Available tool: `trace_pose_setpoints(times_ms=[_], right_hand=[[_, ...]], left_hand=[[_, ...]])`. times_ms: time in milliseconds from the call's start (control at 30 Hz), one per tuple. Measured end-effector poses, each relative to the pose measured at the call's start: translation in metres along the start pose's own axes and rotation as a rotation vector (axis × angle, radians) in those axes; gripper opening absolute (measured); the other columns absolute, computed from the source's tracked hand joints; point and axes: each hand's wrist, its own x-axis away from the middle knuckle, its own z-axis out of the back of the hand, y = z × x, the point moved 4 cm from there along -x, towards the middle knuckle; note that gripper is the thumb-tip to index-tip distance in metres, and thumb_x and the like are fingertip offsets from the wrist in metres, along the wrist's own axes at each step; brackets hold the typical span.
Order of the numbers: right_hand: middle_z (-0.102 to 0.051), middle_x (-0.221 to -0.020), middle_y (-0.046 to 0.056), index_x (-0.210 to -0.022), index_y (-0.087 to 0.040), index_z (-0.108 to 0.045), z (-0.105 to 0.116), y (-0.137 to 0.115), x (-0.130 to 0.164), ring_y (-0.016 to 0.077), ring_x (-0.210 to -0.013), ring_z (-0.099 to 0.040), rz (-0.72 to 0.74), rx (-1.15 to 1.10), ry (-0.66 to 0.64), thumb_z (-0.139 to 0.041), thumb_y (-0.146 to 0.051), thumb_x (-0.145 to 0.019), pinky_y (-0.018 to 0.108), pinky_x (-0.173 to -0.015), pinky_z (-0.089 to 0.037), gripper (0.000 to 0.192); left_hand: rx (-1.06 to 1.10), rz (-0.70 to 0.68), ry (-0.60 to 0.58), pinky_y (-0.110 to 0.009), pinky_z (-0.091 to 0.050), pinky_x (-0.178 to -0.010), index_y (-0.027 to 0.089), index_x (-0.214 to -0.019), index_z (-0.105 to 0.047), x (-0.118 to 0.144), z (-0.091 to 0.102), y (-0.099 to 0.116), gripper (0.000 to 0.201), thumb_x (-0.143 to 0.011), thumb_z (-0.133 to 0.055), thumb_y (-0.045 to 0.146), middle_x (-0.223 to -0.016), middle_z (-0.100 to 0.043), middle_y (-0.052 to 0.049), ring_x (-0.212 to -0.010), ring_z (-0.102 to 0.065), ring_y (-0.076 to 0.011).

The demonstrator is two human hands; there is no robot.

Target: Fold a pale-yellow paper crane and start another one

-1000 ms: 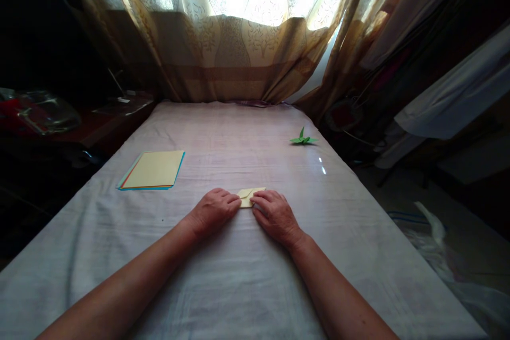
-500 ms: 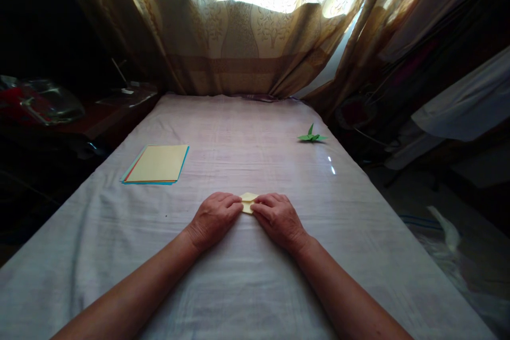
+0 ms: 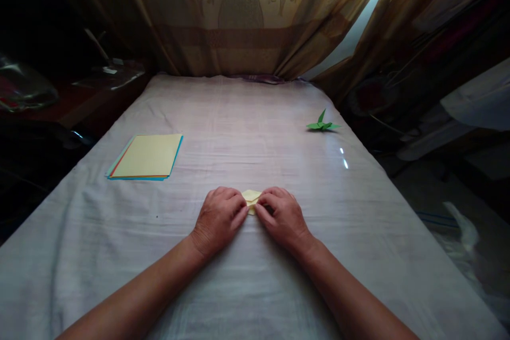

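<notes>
The paper (image 3: 251, 195), pale yellow and small, is near the middle of the bench (image 3: 239, 133), between the two hands. The left hand (image 3: 218, 218) pinches its left edge between thumb and fingers; the right hand (image 3: 283, 216) grips its right edge the same way, fingertips close to the other hand's.

The folding looks partway through. The paper is already doubled into a compact piece, much smaller than the sheets in the stack (image 3: 147, 155), which lie flat at the left. The layers are not yet pressed flat: the far one stands apart from the near one, so some flattening seems left. The fingers hide both ends, and I cannot tell how many folds there are. A green figure (image 3: 322, 125) sits folded at the far right, untouched.

Compared with a second ago, the paper's flap no longer lies down across it but is lifted, and the right hand's fingers have come off its top to its edge. The stack and the figure stay put on the cloth, while the view tips downward, showing less bright window above the curtain (image 3: 239, 37).
</notes>
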Motion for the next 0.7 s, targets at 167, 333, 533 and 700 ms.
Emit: trace_pose_setpoints(times_ms=[167, 333, 533, 700], right_hand=[[-0.065, -0.082, 0.002, -0.07, -0.023, -0.063, -0.0015, 0.0004, -0.002, 0.0182, -0.081, -0.058, -0.086, -0.015, 0.023, -0.063, -0.02, -0.082, 0.032, -0.078, -0.041, 0.012], [-0.064, -0.08, 0.001, -0.07, -0.022, -0.061, -0.0023, -0.001, -0.0018, 0.0183, -0.079, -0.057, -0.125, -0.021, 0.025, -0.064, -0.019, -0.081, 0.032, -0.077, -0.04, 0.011], [-0.064, -0.081, 0.002, -0.072, -0.023, -0.061, -0.002, -0.0019, -0.0015, 0.0187, -0.079, -0.056, -0.131, -0.025, 0.056, -0.061, -0.019, -0.081, 0.032, -0.076, -0.04, 0.009], [-0.064, -0.081, 0.002, -0.071, -0.023, -0.061, -0.0022, -0.0019, -0.0016, 0.019, -0.079, -0.056, -0.136, -0.031, 0.055, -0.062, -0.019, -0.081, 0.032, -0.077, -0.04, 0.01]], left_hand=[[0.052, 0.062, -0.006, -0.037, -0.042, -0.082, 0.02, -0.076, -0.061, -0.0042, -0.0017, 0.0003, 0.015, -0.09, -0.057, 0.025, -0.091, -0.065, -0.004, -0.089, -0.056, -0.021], [0.055, 0.098, -0.008, -0.036, -0.04, -0.082, 0.02, -0.075, -0.058, -0.0047, -0.0042, -0.0011, 0.014, -0.089, -0.059, 0.025, -0.09, -0.064, -0.003, -0.089, -0.055, -0.0211], [0.067, 0.124, -0.027, -0.036, -0.038, -0.081, 0.021, -0.08, -0.056, -0.0036, -0.0059, -0.002, 0.01, -0.089, -0.058, 0.025, -0.089, -0.063, -0.002, -0.088, -0.054, -0.0212], [0.098, 0.128, -0.023, -0.036, -0.038, -0.081, 0.021, -0.08, -0.058, -0.0043, -0.0053, -0.0021, 0.012, -0.09, -0.057, 0.028, -0.091, -0.063, -0.003, -0.089, -0.054, -0.021]])
